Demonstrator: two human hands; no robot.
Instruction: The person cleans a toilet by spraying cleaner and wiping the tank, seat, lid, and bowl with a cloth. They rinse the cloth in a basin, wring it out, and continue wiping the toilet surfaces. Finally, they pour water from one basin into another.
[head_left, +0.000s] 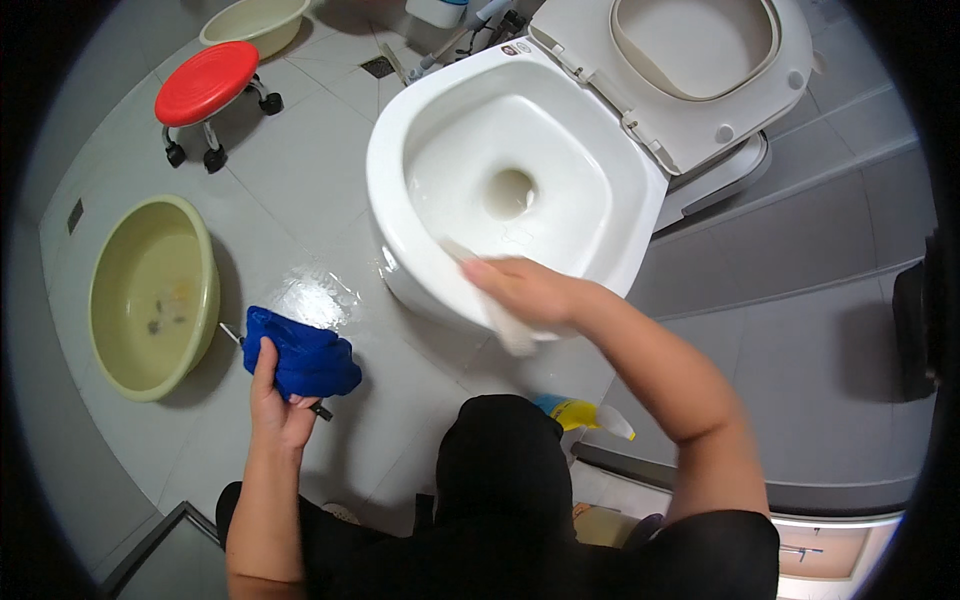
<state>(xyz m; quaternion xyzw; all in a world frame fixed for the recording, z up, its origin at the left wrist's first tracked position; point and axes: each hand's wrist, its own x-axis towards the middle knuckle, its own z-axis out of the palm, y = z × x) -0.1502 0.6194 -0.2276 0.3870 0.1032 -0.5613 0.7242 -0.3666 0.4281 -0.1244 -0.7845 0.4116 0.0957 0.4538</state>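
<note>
My left hand (281, 405) holds a folded blue cloth (300, 356) above the wet floor, between a yellow-green plastic basin and the toilet. A dark stick-like item and a thin white tip poke out by the cloth; what they belong to is hidden. My right hand (525, 292), blurred, grips a whitish cloth (512, 334) against the near rim of the white toilet bowl (397, 180). Both the seat and the lid (720, 127) are raised. Inside the bowl, a little water shows at the drain.
The yellow-green basin (204, 330) at left holds cloudy water with dark bits. A red wheeled stool (210, 82) and a second basin (259, 26) stand farther back. Near my knee lies a yellow and blue bottle (577, 414) with a white nozzle. A floor drain (377, 67) is behind the toilet's left side.
</note>
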